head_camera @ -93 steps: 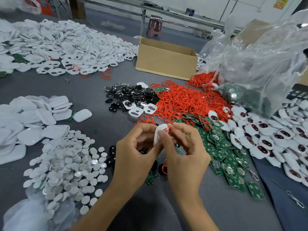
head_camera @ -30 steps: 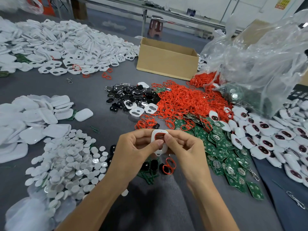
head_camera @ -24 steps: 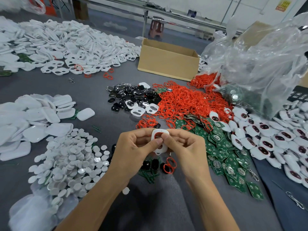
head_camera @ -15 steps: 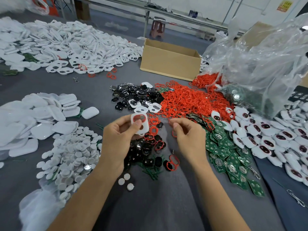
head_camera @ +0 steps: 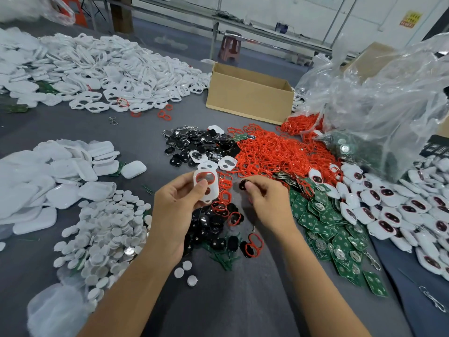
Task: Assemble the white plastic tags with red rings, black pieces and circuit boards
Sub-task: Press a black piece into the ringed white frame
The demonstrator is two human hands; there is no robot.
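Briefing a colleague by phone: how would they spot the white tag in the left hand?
From the heap of red rubber rings mid-table, look nearer and left to the person's left hand. It pinches a white plastic tag frame, the only one held aloft, lined with a red ring.

From the ring pile [head_camera: 272, 152] on my surface [head_camera: 218, 300], I see the box [head_camera: 250, 100] behind, the bag [head_camera: 388, 98] right, boards [head_camera: 323, 220] in front, pieces [head_camera: 194, 142] left, discs [head_camera: 107, 229] farther left and nearer me.
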